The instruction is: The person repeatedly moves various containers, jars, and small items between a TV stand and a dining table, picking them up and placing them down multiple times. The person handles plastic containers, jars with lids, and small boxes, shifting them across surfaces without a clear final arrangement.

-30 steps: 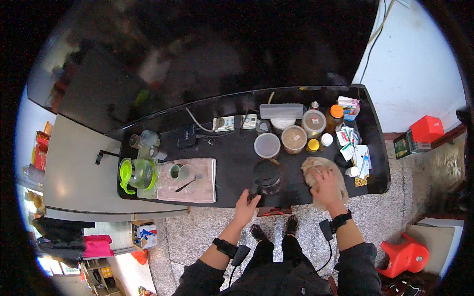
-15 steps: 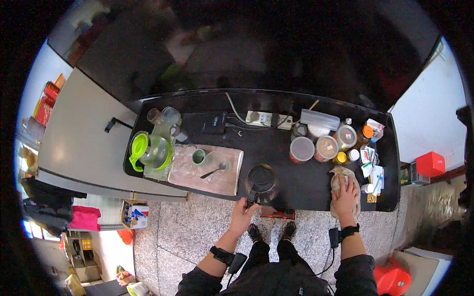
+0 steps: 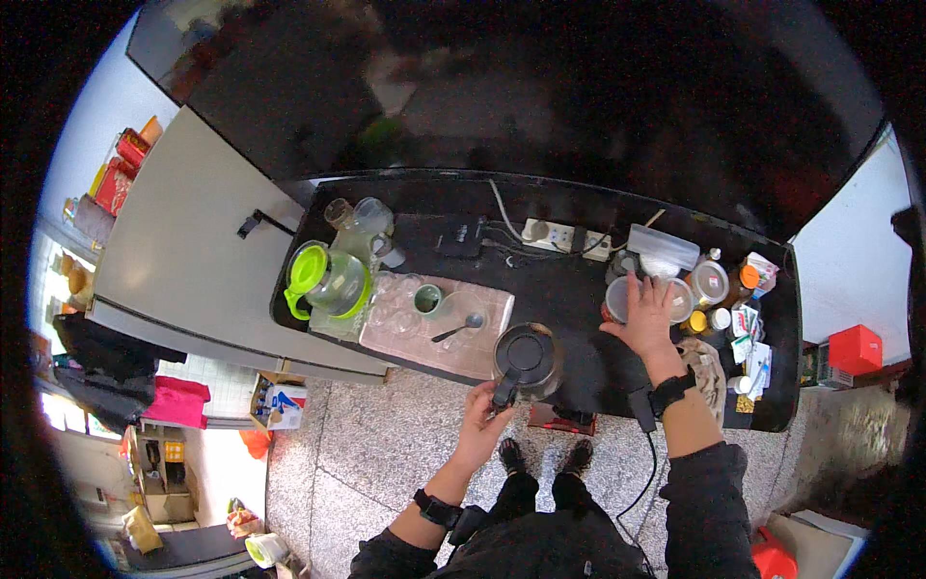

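Note:
My left hand (image 3: 479, 425) is closed on the black handle of a glass pot with a black lid (image 3: 527, 357), at the black counter's front edge. My right hand (image 3: 646, 318) is open, fingers spread, over two lidded plastic tubs and partly hiding them. One is the left tub (image 3: 617, 293); the other, the right tub (image 3: 682, 303), shows beside my fingers. I cannot tell whether the fingertips touch the lids. Below my right wrist lies a crumpled beige cloth (image 3: 707, 372).
A pink towel (image 3: 386, 333) holds clear cups, a green cup (image 3: 427, 298) and a dark spoon (image 3: 453, 330). Left of it stands a green-lidded glass pitcher (image 3: 338, 285). A power strip (image 3: 564, 238) lies at the back. Medicine boxes (image 3: 745, 323) and bottles crowd the right end.
My right hand has left the beige cloth and moved left and away from me, over the tubs. The left hand still grips the glass pot. The whole view has shifted somewhat.

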Demonstrator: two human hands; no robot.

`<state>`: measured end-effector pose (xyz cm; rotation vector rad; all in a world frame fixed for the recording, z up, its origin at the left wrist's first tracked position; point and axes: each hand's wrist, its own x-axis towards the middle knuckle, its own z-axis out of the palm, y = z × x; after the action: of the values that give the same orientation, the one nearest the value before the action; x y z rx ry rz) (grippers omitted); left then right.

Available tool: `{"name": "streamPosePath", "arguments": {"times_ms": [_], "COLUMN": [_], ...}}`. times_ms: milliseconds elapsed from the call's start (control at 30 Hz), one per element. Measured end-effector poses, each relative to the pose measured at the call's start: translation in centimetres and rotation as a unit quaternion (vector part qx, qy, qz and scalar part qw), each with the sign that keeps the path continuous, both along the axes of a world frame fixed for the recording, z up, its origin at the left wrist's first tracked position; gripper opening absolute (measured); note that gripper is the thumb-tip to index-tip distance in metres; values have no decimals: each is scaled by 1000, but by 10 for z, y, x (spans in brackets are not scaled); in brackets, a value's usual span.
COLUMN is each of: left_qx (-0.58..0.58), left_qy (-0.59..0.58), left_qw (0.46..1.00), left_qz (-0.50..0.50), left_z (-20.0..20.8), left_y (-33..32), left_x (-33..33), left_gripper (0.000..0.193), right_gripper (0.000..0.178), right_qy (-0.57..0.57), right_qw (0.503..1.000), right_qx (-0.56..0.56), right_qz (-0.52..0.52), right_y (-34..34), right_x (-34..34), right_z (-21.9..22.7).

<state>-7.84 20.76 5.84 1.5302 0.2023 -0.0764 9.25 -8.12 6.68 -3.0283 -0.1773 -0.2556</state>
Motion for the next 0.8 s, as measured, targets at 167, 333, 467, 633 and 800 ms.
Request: {"name": "streamPosePath", "arguments": {"times_ms": [167, 333, 467, 633, 800], "left_qx": [63, 66, 69, 64, 25], "left_qy": [-20, -30, -33, -53, -48], "left_qw": [998, 997, 996, 987, 947], "left_qz": [-14, 2, -37, -136, -317], "left_z": [13, 19, 35, 56, 61], "left_y": [10, 2, -10, -38, -79], "left_x": [-2, 0, -1, 9, 27], "left_gripper": [23, 22, 25, 31, 43], "right_gripper": [85, 72, 73, 74, 79], "right_qy": [0, -61, -98, -126, -148], "right_qw": [1000, 983, 962, 957, 925], "right_qx": [27, 167, 251, 246, 208], "right_qz": [0, 36, 42, -92, -280], "right_y": [4, 8, -20, -70, -85], "right_x": [8, -16, -69, -175, -311], "right_z": [-15, 9, 53, 96, 112]}}
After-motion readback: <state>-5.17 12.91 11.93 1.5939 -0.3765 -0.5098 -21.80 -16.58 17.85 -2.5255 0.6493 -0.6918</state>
